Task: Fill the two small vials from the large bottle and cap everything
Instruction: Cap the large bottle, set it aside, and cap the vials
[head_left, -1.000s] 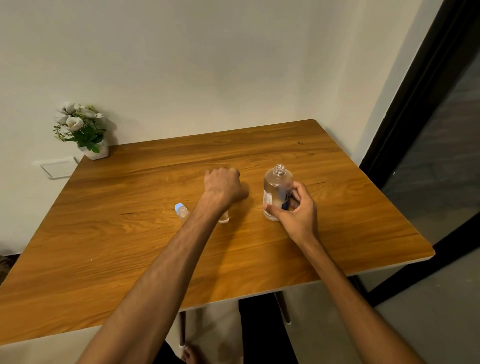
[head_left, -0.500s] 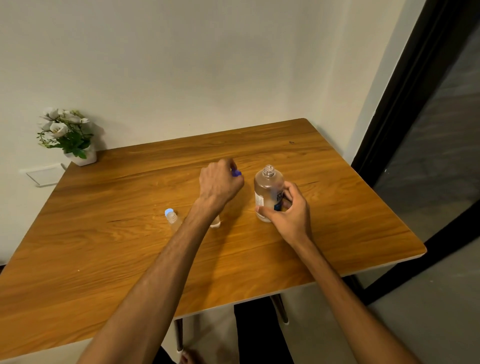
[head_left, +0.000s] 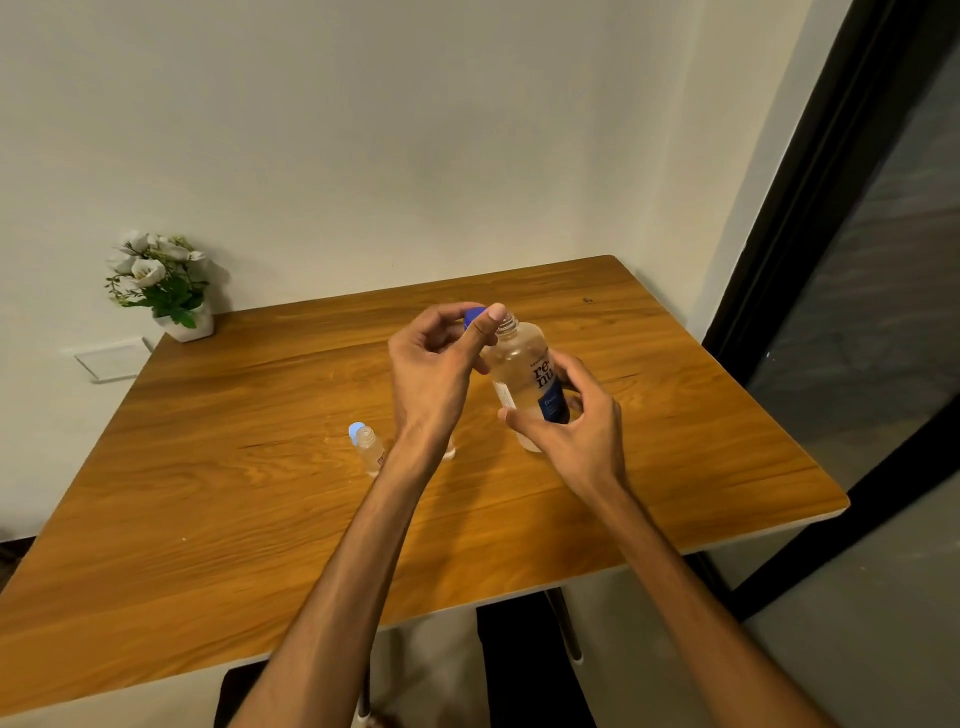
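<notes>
The large clear bottle (head_left: 524, 379) with a white and blue label is held a little above the wooden table (head_left: 260, 467), tilted slightly, its threaded neck uncapped. My right hand (head_left: 576, 426) grips its lower half. My left hand (head_left: 441, 364) pinches a dark blue cap (head_left: 474, 315) right beside the bottle's mouth. One small vial (head_left: 370, 451) with a light blue cap stands left of my left wrist. A second small vial (head_left: 450, 450) is mostly hidden behind that wrist.
A small white pot of white flowers (head_left: 166, 283) stands at the table's far left corner against the wall. A white wall plate (head_left: 111, 358) sits beside it. A dark door frame (head_left: 810, 208) runs along the right, close to the table's right edge.
My left hand rose from the table with the blue cap and came to the bottle's mouth. My right hand lifted the bottle slightly and tilted it.
</notes>
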